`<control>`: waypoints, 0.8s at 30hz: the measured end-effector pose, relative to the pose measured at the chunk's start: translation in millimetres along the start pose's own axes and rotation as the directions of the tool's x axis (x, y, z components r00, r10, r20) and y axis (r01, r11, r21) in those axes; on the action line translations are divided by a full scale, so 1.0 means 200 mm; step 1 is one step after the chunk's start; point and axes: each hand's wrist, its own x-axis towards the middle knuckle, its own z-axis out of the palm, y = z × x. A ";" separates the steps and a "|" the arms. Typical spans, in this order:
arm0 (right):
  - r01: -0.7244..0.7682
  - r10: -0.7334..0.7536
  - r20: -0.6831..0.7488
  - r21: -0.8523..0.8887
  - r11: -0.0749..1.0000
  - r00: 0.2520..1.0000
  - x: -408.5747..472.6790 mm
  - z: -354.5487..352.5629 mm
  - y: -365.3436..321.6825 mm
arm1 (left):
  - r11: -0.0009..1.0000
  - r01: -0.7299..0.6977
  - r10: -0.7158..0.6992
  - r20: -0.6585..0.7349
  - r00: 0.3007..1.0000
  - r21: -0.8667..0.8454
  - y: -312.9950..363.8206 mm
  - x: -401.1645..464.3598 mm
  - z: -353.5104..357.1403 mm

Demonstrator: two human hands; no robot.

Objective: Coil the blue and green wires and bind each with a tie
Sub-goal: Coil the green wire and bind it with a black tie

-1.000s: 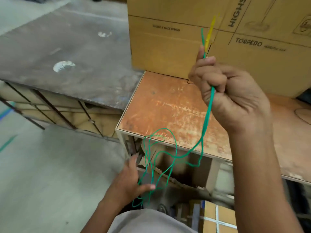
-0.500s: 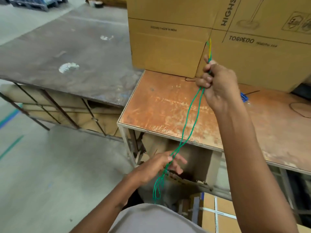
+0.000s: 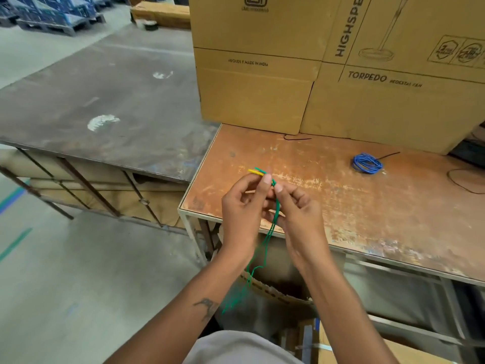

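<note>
Grey concrete floor (image 3: pixel 65 271) is seen at left and below. A dark worn table (image 3: pixel 105 106) with white smears fills the upper left, butted against the orange, scuffed surface (image 3: pixel 341 206) at right. Large cardboard boxes (image 3: pixel 315 61) printed "TORPEDO" and "HIGHSPE" are stacked on the back of the surface, blocking everything behind. Blue pallets (image 3: pixel 52 11) are visible far top left. More boxes (image 3: pixel 380 348) are seen under the surface, partly hidden by the arms.

Left hand (image 3: pixel 242 214) and right hand (image 3: pixel 299 216) are held together over the near left corner of the surface. The green wire (image 3: pixel 265 248) is pinched between them: left fingers (image 3: pixel 265 182) clamped on it near its ends, right fingers (image 3: pixel 279 190) closed on it just beside. A short green tip and a yellow tie (image 3: pixel 255 172) stick out past the left fingertips. The doubled wire hangs down between the wrists, off the front edge, ending in loose strands near the left forearm; not coiled.

The blue wire (image 3: pixel 367 163) is lying coiled on the surface, well right of the hands, near the boxes; whether it is tied cannot be told. Thin black cords (image 3: pixel 296 139) are lying at the box base and far right.
</note>
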 end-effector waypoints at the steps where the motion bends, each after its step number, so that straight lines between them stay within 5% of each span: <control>1: -0.005 0.005 -0.008 -0.008 1.000 1.000 0.00 -0.01 0.00 | 1.000 0.018 -0.018 -0.002 1.000 -0.006 -0.02 0.01 0.01; 13: 0.097 -0.104 -0.129 -0.064 0.993 0.986 0.04 -0.11 0.08 | 0.985 0.175 -0.173 0.189 0.967 0.006 -0.08 0.10 0.09; 19: 0.399 -0.543 -0.178 -0.502 0.767 0.821 0.12 -0.16 0.00 | 0.977 0.178 -0.154 0.192 0.969 -0.114 -0.01 0.17 0.07; 21: 0.347 -0.569 -0.179 -0.637 0.689 0.802 0.18 -0.17 -0.02 | 0.972 0.199 -0.166 0.237 0.957 -0.124 0.04 0.21 0.07; 24: 0.295 -0.439 -0.023 -0.710 0.640 0.898 0.26 -0.16 -0.04 | 0.935 0.304 -0.225 0.355 0.907 -0.185 0.10 0.29 0.09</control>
